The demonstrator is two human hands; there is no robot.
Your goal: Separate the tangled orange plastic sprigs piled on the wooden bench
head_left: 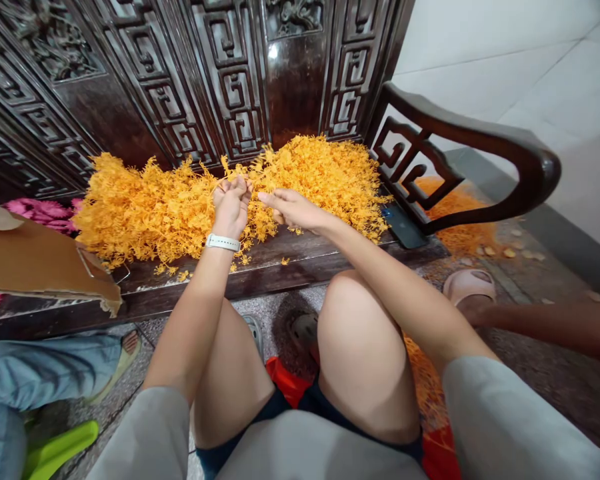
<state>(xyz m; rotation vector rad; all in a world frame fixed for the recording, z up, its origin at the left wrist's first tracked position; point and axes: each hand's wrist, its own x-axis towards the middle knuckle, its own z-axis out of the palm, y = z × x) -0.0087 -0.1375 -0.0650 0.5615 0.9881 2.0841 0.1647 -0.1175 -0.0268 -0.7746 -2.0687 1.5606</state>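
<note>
My left hand [231, 207], with a pale watch band on the wrist, is closed in a pinch. Small orange plastic flower pieces [221, 185] show at its fingertips. Just to the right, my right hand [297, 210] has thumb and fingers pressed together, pointing at the left hand; what they hold, if anything, is too small to make out. Both hands are over a long heap of yellow-orange plastic flower pieces [145, 207], which lies on the dark wooden bench seat [275, 263] and continues as a mound [325, 177] behind the right hand.
A carved bench back [230, 80] rises behind the heap, and a curved armrest [480, 133] stands right. A phone [405, 227] lies by it. Left are a cardboard box [40, 253] and pink flowers [45, 212]. Orange pieces [455, 207] cover floor beyond the armrest. Other people's legs flank me.
</note>
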